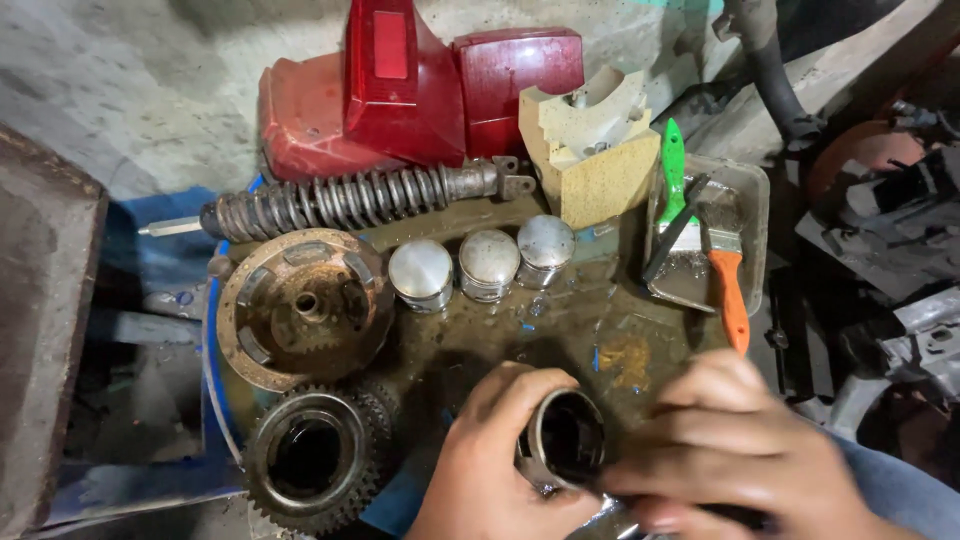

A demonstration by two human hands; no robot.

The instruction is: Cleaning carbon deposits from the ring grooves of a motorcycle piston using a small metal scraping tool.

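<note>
There is only one view, from the camera on my head, so no second view shares any of it. It looks almost straight down onto the oily drum top [560, 330] in front of me, from close above. My left hand [495, 460] and right hand [735, 450] sit at the bottom edge, partly cut off by the frame. The far side of the view, at the top, reaches the red covers [400, 100] and the concrete floor [140, 80]. The right edge takes in dark engine parts [880, 230].
</note>
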